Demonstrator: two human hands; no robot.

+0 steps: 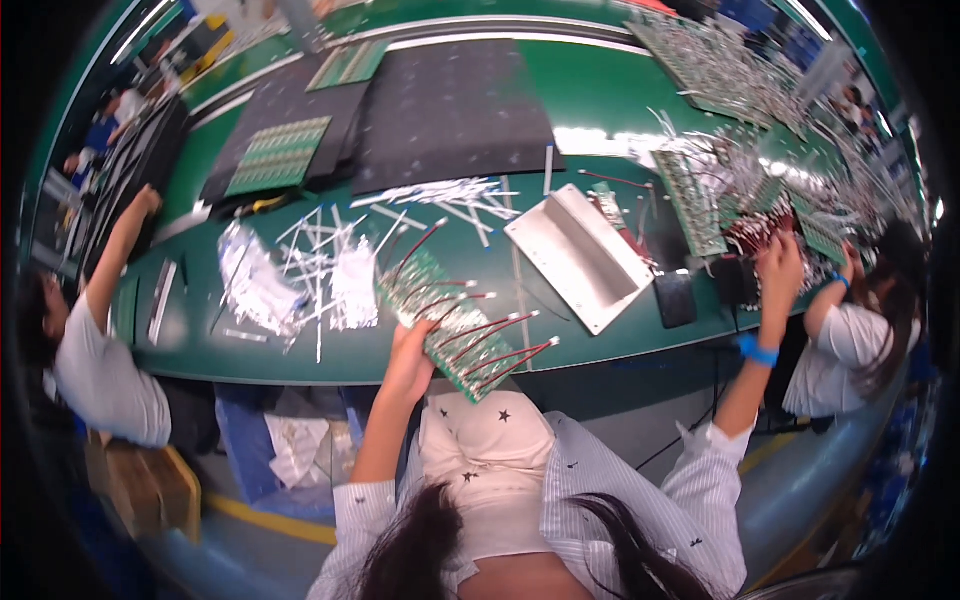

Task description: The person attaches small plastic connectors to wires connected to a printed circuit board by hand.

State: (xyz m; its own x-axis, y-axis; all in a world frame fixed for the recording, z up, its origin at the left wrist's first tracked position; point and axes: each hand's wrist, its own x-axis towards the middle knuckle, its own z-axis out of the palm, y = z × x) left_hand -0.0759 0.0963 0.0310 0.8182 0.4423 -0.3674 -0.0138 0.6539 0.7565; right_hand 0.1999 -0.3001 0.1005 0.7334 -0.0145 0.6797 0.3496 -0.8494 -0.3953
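My left hand grips the near left edge of a green circuit board panel, tilted above the table's front edge. Several red and black wires with white connectors stick out of the panel. Out to the right, my right hand, with a blue wristband, reaches to a pile of dark red and black wires. Its fingers are closed at the pile; what is between them is too small to make out.
A bent metal plate and a black phone-like slab lie between my hands. White flat cables and plastic bags spread left. Board panels rest on black mats. Co-workers sit left and right.
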